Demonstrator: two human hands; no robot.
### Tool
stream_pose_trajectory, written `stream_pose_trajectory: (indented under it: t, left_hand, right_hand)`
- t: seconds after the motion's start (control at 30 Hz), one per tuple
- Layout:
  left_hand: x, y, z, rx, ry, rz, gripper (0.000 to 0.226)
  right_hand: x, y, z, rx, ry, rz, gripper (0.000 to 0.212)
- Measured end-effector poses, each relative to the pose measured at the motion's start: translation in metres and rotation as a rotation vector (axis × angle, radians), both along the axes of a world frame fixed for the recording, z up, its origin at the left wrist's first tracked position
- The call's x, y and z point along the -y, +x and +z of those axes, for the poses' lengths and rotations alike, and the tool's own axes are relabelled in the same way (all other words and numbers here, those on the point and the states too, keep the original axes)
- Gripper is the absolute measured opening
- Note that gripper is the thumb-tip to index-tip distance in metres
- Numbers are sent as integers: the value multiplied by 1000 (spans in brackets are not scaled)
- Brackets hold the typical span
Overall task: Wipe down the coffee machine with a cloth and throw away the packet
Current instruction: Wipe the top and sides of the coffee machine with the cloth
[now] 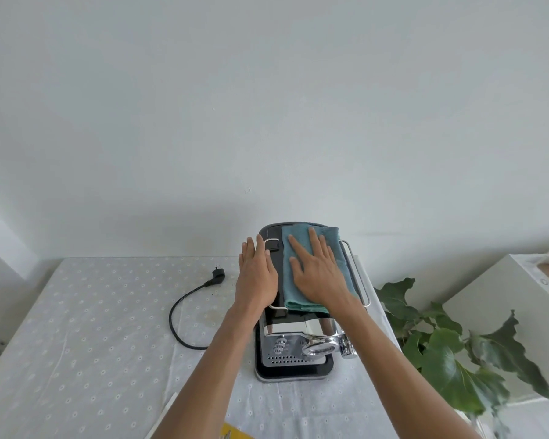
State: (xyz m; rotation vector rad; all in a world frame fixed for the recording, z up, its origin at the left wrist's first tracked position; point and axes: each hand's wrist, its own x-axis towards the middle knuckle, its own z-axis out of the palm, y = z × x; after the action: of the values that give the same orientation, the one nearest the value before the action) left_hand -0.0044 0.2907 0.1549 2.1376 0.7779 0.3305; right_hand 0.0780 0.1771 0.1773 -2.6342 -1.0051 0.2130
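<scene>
Black and chrome coffee machine [293, 350] standing on a table under a white tablecloth with small eyelet pattern [86, 327], set toward the table's right edge and close to the plain white wall [267, 90]. Folded teal cloth [301, 299] lying flat on the machine's top, covering its right portion, between the two chrome side rails. Right hand [316, 274] laid palm-down on the cloth, fingers spread and extended, pressed flat; nothing pinched. Left hand [257, 277] resting flat on the machine's top left edge, fingers straight and close together, palm over the left rail; nothing gripped. Both forearms bare, reaching in from the bottom of the view. Chrome portafilter handle and perforated drip tray visible at the machine's near end, uncovered by the cloth. Black power cable with unplugged plug [187, 305] looping on the tablecloth left of the machine, plug end lying near the wall. Yellow packet corner [235, 434] showing at the bottom edge of the view on the table, mostly cut off. Green leafy plant [450, 350] just beside the table's right side; white cabinet [514, 312] behind it.
</scene>
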Motion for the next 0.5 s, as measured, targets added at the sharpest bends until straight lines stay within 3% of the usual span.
stream_pose_trajectory:
  t: [0.13,0.5]
  left_hand:
    - [1,0,2,-11,11,-4,52]
    - [8,-8,7,-26,27,-35,52]
  right_hand:
    - [29,-24,-2,6,-13,30,53]
    - [-3,5,2,-27,17,-24,53]
